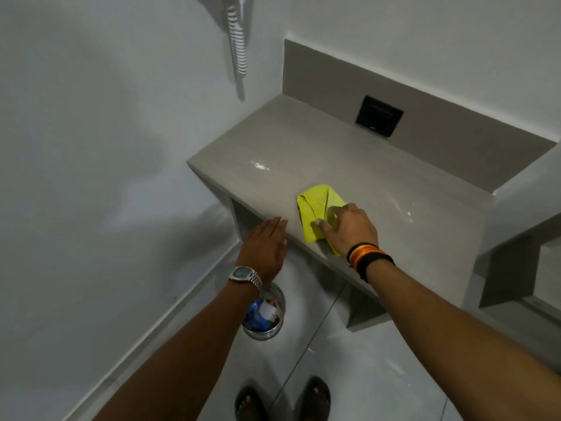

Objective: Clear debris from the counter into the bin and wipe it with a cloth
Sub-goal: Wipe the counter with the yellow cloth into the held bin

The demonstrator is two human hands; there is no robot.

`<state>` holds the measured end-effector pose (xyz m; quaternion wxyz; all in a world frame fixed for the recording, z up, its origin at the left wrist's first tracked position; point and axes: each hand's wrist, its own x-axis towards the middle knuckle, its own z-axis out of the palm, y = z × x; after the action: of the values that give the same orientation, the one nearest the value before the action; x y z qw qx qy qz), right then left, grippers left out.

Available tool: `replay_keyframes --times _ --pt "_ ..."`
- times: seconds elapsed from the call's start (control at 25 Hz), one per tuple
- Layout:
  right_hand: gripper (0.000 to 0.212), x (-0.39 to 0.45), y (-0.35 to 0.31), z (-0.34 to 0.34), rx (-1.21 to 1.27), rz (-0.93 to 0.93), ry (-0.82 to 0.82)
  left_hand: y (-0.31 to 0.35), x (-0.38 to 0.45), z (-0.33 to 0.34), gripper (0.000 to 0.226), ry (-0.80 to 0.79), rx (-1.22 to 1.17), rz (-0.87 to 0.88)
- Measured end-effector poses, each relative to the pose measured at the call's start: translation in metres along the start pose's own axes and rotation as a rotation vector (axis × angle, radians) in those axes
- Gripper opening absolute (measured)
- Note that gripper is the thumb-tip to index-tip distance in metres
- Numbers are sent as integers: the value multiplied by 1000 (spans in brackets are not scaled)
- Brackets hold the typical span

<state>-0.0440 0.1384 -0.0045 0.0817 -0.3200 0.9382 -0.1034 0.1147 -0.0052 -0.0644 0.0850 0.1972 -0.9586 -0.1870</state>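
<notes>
A yellow cloth (315, 205) lies crumpled on the grey counter (303, 153) near its front edge. My right hand (349, 226) presses down on the cloth's near part, fingers bent over it. My left hand (267, 247) is flat and open, palm down, at the counter's front edge just left of the cloth, holding nothing. Below it on the floor stands a small round metal bin (263, 331) with blue and white litter inside. The counter surface shows wet glints and no loose debris that I can make out.
A black square panel (379, 115) sits in the backsplash behind the counter. A white coiled cord (238, 47) hangs on the left wall. An open niche lies under the counter. A lower shelf (522, 256) is at the right. My sandalled feet (282, 399) stand on the glossy floor.
</notes>
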Motion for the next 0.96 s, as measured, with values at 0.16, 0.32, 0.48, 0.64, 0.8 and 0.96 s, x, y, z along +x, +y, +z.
replay_keyframes --times 0.16,0.32,0.48,0.64,0.8,0.96 --pt "60 -3 3 15 -1 -56 49 -13 -6 8 52 -7 -12 -23" --pt "72 22 12 29 -66 -222 13 -26 -17 41 42 -26 -61 -170" --pt "70 55 17 67 -130 -332 8 -67 -53 126 49 -187 -64 -372" --pt "68 92 3 94 -142 -322 122 -119 -79 229 57 -233 -105 -538" --pt "71 126 -7 100 -151 -335 182 -162 -113 326 68 -199 -249 -855" --pt "74 134 -13 103 -178 -366 206 -182 -126 390 87 -277 -89 -610"
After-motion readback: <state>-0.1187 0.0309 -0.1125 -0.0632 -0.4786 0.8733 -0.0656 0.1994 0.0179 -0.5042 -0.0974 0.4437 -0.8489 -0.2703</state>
